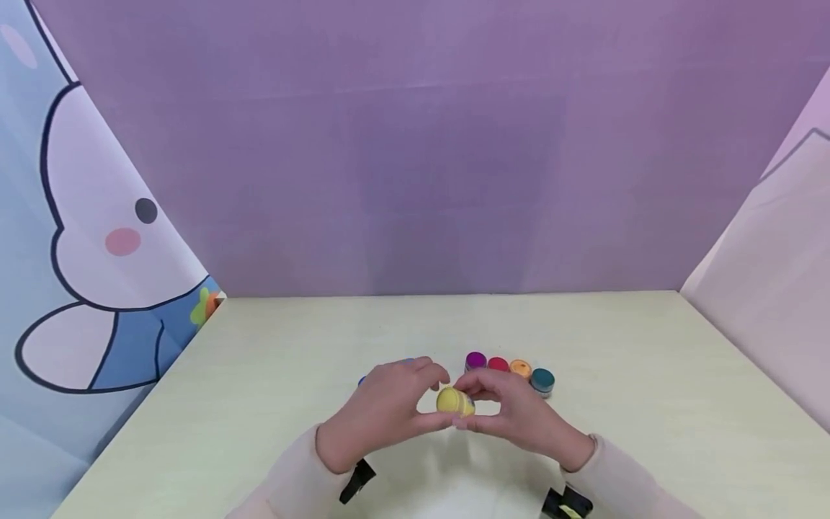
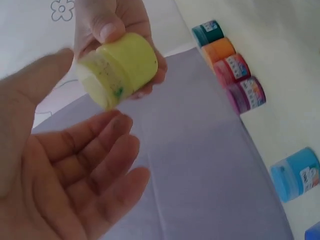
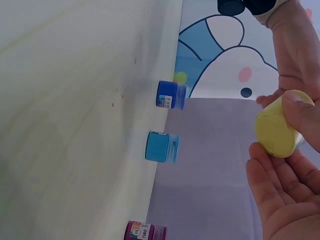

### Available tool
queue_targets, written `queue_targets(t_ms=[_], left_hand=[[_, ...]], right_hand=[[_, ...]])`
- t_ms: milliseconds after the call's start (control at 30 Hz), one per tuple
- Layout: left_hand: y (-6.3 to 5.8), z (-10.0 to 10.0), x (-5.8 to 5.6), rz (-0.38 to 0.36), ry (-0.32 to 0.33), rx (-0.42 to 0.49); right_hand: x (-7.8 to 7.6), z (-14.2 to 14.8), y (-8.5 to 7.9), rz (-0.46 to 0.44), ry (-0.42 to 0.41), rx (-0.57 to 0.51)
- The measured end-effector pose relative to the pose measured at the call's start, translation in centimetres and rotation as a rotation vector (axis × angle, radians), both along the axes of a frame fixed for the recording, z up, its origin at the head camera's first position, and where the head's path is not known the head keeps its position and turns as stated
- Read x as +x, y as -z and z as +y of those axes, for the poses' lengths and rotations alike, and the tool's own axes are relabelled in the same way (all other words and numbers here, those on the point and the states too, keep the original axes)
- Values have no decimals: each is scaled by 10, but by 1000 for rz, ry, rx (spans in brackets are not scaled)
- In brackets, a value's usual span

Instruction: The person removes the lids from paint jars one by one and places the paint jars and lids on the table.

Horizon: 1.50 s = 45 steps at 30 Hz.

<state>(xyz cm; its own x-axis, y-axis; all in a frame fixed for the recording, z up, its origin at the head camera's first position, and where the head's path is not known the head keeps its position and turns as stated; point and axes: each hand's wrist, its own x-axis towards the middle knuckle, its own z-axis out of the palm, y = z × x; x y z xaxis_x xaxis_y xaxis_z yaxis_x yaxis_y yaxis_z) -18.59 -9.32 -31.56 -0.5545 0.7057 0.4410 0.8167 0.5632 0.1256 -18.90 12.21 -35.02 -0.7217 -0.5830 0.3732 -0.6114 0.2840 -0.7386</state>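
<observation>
A small yellow paint jar (image 1: 456, 401) is held up over the table, lying tilted on its side. My right hand (image 1: 519, 414) grips it, thumb and fingers around its body, as the left wrist view also shows. The jar's lidded end (image 2: 97, 82) points toward my left hand (image 1: 392, 405). That hand is spread around this end with loosely bent fingers; in the left wrist view a gap shows between its fingers and the jar. Green and dark specks mark the jar near the lid.
Behind my right hand, purple (image 1: 476, 360), red (image 1: 498, 363), orange (image 1: 521, 368) and teal (image 1: 542, 380) jars stand in a row. A light blue jar (image 3: 162, 147) and a dark blue jar (image 3: 167, 95) are mostly hidden by my left hand in the head view. A purple cloth (image 1: 454, 180) hangs behind the table.
</observation>
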Motion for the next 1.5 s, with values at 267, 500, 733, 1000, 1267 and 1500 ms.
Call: queue_targets(t_ms=[267, 500, 733, 1000, 1267, 1500], left_hand=[[-3, -4, -7, 3, 316, 21], [-2, -3, -6, 44, 381, 38], [-2, -3, -5, 19, 324, 55], [-2, -2, -1, -24, 132, 47], [0, 1, 2, -76, 15, 64], [-4, -4, -1, -129, 143, 103]], right_hand=[[-6, 6, 1, -249, -99, -80], [-5, 7, 2, -275, -107, -62], [-3, 6, 1, -256, -109, -60], [0, 2, -1, -211, -72, -50], [2, 1, 0, -182, -36, -28], [-3, 4, 1, -225, -80, -54]])
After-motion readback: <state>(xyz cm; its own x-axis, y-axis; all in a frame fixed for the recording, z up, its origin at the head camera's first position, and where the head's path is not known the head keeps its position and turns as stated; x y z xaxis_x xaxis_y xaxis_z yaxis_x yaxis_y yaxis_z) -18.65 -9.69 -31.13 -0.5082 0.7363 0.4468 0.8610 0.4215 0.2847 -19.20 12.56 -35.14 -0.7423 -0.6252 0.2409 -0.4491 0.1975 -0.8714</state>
